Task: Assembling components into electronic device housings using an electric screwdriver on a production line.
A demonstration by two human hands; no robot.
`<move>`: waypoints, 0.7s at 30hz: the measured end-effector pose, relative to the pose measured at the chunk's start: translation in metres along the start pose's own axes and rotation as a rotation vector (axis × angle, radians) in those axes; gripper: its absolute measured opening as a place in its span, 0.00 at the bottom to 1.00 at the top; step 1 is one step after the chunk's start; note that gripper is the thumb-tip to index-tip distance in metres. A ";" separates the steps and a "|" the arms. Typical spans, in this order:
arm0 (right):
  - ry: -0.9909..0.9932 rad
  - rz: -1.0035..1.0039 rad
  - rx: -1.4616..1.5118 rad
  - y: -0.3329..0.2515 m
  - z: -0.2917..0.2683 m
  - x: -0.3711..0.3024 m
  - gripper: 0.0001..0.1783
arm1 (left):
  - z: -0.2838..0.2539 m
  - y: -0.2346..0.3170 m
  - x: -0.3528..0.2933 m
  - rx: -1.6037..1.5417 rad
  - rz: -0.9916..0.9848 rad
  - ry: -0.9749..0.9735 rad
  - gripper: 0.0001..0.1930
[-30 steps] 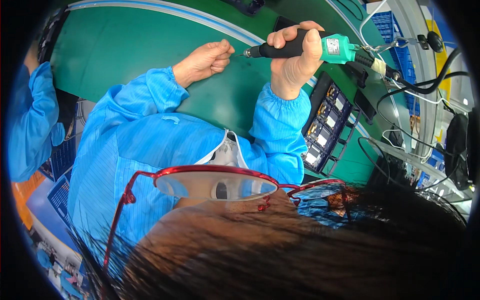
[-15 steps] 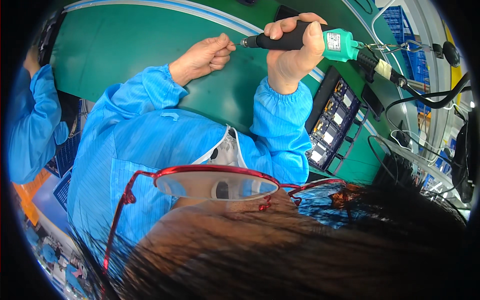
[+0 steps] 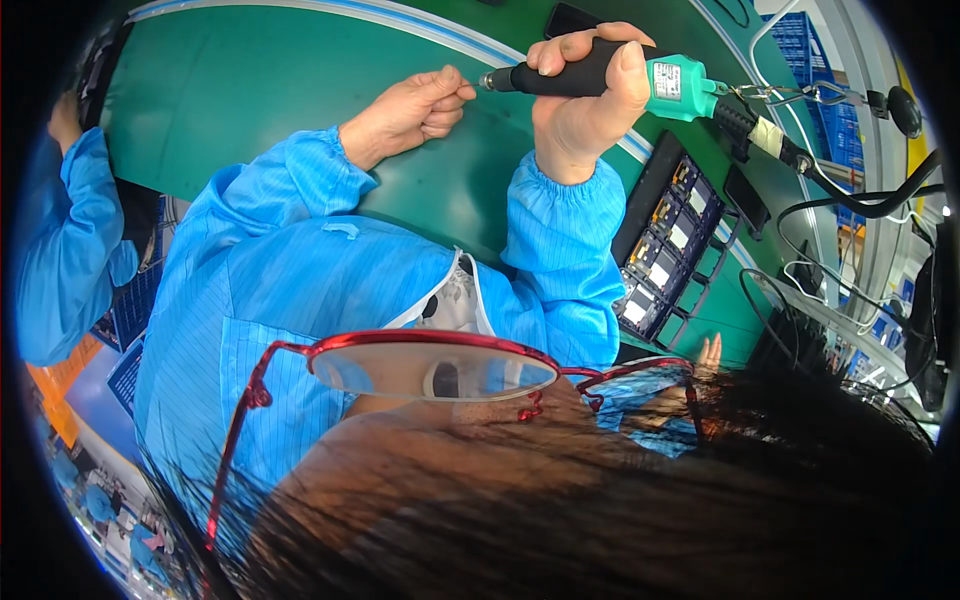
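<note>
My right hand (image 3: 585, 110) is wrapped round the black grip of an electric screwdriver (image 3: 678, 88) with a green rear end. The tool lies nearly level above the bench, its metal chuck (image 3: 488, 82) pointing left. Just off that chuck, my left hand (image 3: 415, 112) is closed in a pinch, with the fingertips at the thin screwdriver bit. The fingers hide most of the bit. A cable and a metal hook (image 3: 825, 93) run from the screwdriver's rear to the right.
Right of my right forearm, a dark tray (image 3: 665, 245) holds several electronic units. Dark phone-like slabs (image 3: 745, 200) lie on the green bench (image 3: 250, 80). Cables (image 3: 880, 205) hang at the right, near blue bins (image 3: 805, 60). A co-worker's sleeve (image 3: 75, 250) is at far left, another person's hand (image 3: 709, 352) at lower right.
My left fingertips are slightly nearer the chuck, and less of the bit shows. Another person's hand has come into view at lower right. My right hand has hardly moved.
</note>
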State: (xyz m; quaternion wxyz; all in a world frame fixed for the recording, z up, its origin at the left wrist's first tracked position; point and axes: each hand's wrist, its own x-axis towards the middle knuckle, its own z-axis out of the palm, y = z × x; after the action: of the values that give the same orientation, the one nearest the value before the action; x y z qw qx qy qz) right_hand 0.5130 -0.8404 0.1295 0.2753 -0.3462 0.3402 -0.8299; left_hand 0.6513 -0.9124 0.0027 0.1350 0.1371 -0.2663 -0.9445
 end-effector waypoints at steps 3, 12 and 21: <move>-0.011 -0.007 0.003 0.001 0.000 0.000 0.17 | 0.001 0.000 -0.001 0.011 -0.001 0.005 0.19; -0.029 -0.024 0.008 0.003 -0.001 -0.001 0.19 | 0.000 0.000 0.000 -0.005 -0.006 0.001 0.20; -0.048 -0.046 0.023 0.007 -0.003 0.000 0.20 | 0.001 0.001 0.000 0.011 -0.003 -0.011 0.20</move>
State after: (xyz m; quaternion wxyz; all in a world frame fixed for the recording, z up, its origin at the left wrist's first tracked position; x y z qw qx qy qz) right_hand 0.5121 -0.8433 0.1227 0.2682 -0.3705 0.3158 -0.8313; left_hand 0.6512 -0.9131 0.0038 0.1312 0.1331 -0.2718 -0.9440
